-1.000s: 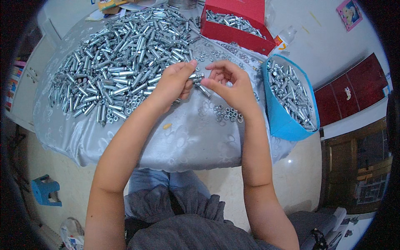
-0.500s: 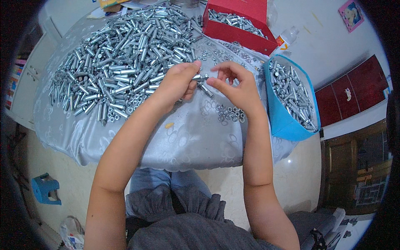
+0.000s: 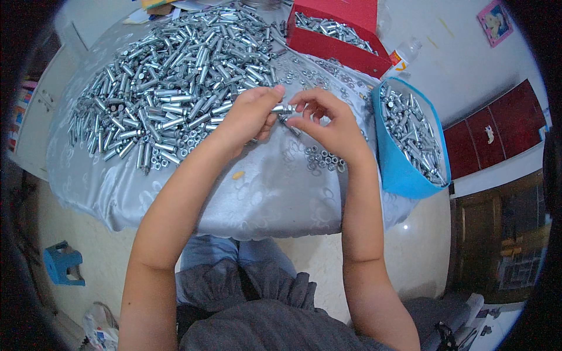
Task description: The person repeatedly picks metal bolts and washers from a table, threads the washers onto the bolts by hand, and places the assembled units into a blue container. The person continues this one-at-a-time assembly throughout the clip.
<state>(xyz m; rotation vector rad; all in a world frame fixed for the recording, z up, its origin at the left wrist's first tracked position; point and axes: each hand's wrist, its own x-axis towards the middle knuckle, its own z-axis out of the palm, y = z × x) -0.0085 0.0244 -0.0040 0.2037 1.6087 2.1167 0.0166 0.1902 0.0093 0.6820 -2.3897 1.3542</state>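
My left hand [image 3: 249,117] grips a short silver metal bolt [image 3: 285,109] above the grey tablecloth [image 3: 263,193]. My right hand [image 3: 325,126] meets it from the right, fingertips pinched on the bolt's end; whatever small part it holds there is hidden by the fingers. A big heap of similar silver bolts [image 3: 175,88] lies just left of and behind my left hand. A small cluster of loose nuts [image 3: 322,158] rests on the cloth under my right wrist.
A blue bin [image 3: 410,175] full of metal parts stands at the table's right edge. A red box [image 3: 342,41] with more parts sits at the back. A plastic bottle [image 3: 404,55] stands between them. On the floor at lower left is a blue stool [image 3: 64,263].
Both hands stay together over the same spot; the fingers have shifted slightly around the bolt. Nothing else has moved.
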